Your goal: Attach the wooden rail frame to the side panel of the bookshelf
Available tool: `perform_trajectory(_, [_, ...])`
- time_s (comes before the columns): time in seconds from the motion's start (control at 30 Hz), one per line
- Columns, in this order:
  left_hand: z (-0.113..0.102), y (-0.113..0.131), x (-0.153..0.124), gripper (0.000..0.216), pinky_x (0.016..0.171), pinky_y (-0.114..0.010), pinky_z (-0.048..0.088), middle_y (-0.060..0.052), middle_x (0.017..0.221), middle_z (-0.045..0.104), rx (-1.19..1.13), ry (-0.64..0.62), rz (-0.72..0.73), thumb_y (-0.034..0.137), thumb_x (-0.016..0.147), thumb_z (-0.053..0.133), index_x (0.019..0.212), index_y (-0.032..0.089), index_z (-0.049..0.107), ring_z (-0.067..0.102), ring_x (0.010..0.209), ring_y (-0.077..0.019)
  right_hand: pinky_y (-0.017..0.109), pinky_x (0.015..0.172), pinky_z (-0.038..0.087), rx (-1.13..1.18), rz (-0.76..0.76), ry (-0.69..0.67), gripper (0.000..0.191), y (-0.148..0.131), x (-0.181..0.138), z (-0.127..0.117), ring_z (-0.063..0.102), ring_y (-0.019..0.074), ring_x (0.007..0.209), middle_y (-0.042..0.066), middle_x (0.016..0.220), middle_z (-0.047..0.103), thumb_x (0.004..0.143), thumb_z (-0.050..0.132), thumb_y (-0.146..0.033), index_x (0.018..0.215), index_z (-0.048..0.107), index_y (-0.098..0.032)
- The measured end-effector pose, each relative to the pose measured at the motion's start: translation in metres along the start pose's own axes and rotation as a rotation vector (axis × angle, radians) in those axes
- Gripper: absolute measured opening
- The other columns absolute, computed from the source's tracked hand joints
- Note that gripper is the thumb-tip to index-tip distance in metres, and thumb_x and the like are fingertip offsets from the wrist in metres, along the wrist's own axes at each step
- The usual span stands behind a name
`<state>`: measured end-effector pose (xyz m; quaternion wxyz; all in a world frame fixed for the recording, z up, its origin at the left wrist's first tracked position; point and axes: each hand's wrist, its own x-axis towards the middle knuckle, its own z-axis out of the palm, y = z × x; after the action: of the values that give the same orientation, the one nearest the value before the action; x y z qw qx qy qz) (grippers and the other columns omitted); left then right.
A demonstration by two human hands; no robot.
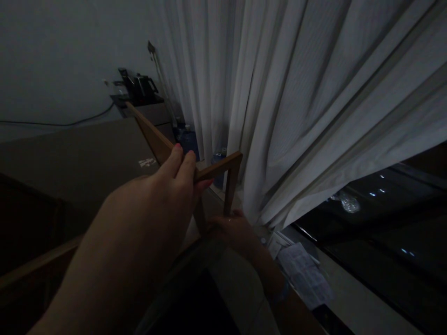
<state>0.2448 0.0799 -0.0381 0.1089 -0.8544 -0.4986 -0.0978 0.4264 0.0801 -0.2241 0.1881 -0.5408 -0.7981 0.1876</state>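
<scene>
In the dim head view, a light-brown wooden frame [233,184] with a flat board [150,132] running off to the upper left is between my hands. My left hand [164,195] grips it from above, fingers over the wood and thumb under the top bar. Lower down and to the right, my right hand [237,230] is closed around the lower part of the frame's legs. Part of the wood is hidden behind my left hand and wrist, so its full shape does not show.
A long white curtain [279,107] hangs close on the right. Behind stand a small cabinet [150,113] with a black kettle [144,86] and blue water bottles [188,138]. Papers [303,272] lie at lower right by a dark window [380,204]. A grey panel [87,163] fills the left.
</scene>
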Motion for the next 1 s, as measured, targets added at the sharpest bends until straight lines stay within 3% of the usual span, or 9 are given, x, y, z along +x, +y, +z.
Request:
perform_trajectory(0.03, [-0.009, 0.004, 0.011, 0.043, 0.070, -0.039, 0.059, -0.017, 0.152, 0.033, 0.086, -0.111, -0.025, 0.020, 0.090, 0.034, 0.130, 0.016, 0.050, 0.070, 0.092, -0.0286, 0.036, 0.099, 0.022, 0.008, 0.005, -0.002, 0.024, 0.000, 0.000, 0.000, 0.067, 0.0182, 0.102, 0.000, 0.109, 0.074, 0.093, 0.056, -0.039, 0.114, 0.059, -0.029])
perform_trajectory(0.1, [-0.022, 0.010, 0.021, 0.046, 0.072, -0.038, 0.059, -0.020, 0.154, 0.025, 0.163, -0.214, -0.016, 0.014, 0.090, 0.028, 0.131, 0.011, 0.048, 0.069, 0.096, -0.0280, 0.037, 0.097, 0.022, 0.016, 0.010, -0.003, 0.025, 0.002, 0.000, 0.002, 0.067, 0.0186, 0.102, 0.000, 0.110, 0.073, 0.093, 0.056, -0.040, 0.115, 0.059, -0.029])
perform_trajectory(0.27, [-0.029, 0.015, 0.018, 0.054, 0.078, -0.042, 0.059, -0.022, 0.154, 0.024, 0.123, -0.295, -0.033, 0.007, 0.087, 0.025, 0.138, 0.009, 0.039, 0.067, 0.101, -0.0293, 0.036, 0.097, 0.023, 0.004, -0.014, 0.024, 0.026, 0.007, 0.000, 0.007, 0.067, 0.0188, 0.103, 0.000, 0.111, 0.073, 0.092, 0.057, -0.039, 0.116, 0.059, -0.028])
perform_trajectory(0.53, [-0.025, 0.014, 0.021, 0.046, 0.066, -0.034, 0.058, -0.016, 0.143, 0.047, 0.064, -0.214, -0.089, 0.012, 0.085, 0.035, 0.129, 0.019, 0.050, 0.069, 0.087, -0.0258, 0.036, 0.096, 0.024, 0.010, -0.002, 0.031, 0.027, 0.009, 0.000, 0.009, 0.067, 0.0184, 0.101, 0.000, 0.112, 0.073, 0.092, 0.059, -0.035, 0.118, 0.059, -0.029])
perform_trajectory(0.63, [-0.026, 0.014, 0.019, 0.045, 0.059, -0.033, 0.056, -0.016, 0.142, 0.047, 0.080, -0.217, -0.096, 0.015, 0.086, 0.034, 0.129, 0.019, 0.048, 0.069, 0.078, -0.0240, 0.036, 0.095, 0.025, 0.030, -0.003, 0.028, 0.028, 0.009, 0.000, 0.009, 0.067, 0.0184, 0.101, 0.000, 0.114, 0.072, 0.092, 0.058, -0.034, 0.119, 0.058, -0.029])
perform_trajectory(0.8, [-0.026, 0.014, 0.018, 0.045, 0.066, -0.034, 0.057, -0.017, 0.140, 0.049, 0.074, -0.177, -0.058, 0.014, 0.086, 0.033, 0.128, 0.017, 0.048, 0.068, 0.087, -0.0257, 0.037, 0.096, 0.024, 0.057, 0.008, 0.027, 0.032, 0.008, -0.001, 0.008, 0.066, 0.0189, 0.103, 0.002, 0.115, 0.072, 0.091, 0.060, -0.035, 0.122, 0.057, -0.028])
perform_trajectory(1.0, [-0.028, 0.015, 0.020, 0.045, 0.056, -0.033, 0.054, -0.017, 0.143, 0.046, 0.105, -0.215, -0.089, 0.016, 0.088, 0.029, 0.129, 0.018, 0.047, 0.069, 0.077, -0.0246, 0.037, 0.097, 0.028, 0.151, 0.018, 0.087, 0.044, 0.009, -0.001, 0.013, 0.065, 0.0196, 0.104, 0.002, 0.111, 0.072, 0.088, 0.063, -0.038, 0.130, 0.052, -0.027])
